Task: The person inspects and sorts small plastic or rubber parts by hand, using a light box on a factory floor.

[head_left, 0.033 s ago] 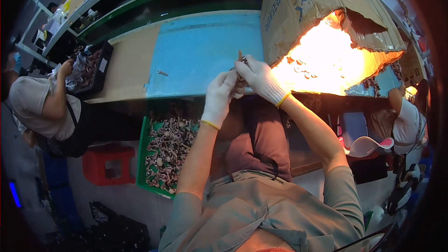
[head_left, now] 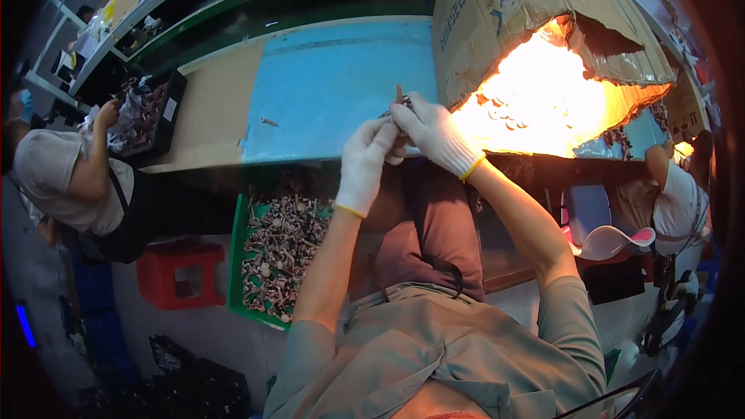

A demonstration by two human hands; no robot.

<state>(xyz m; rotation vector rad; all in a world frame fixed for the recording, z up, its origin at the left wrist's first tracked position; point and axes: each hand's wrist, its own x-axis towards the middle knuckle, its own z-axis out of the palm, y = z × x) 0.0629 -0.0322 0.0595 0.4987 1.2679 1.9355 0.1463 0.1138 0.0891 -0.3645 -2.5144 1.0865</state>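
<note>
My left hand (head_left: 363,164) and my right hand (head_left: 434,130), both in white knit gloves with yellow cuffs, meet over the front edge of the worktable. Their fingers are closed together around a small brownish piece (head_left: 400,95), whose narrow tip sticks up above the right fingers. Most of that piece is hidden by the gloves, so its kind cannot be told. Left of my lap, below the table edge, a green crate (head_left: 234,264) holds many small brown and pale parts (head_left: 281,252). One small loose piece (head_left: 269,122) lies on the blue table sheet (head_left: 341,70).
A large torn cardboard box (head_left: 473,23) stands at the right, with bright light and small dark parts inside. To the left, a person (head_left: 66,171) handles things in a black crate (head_left: 167,112). A red stool (head_left: 182,275) sits beside the green crate. Another person (head_left: 683,202) is at the far right.
</note>
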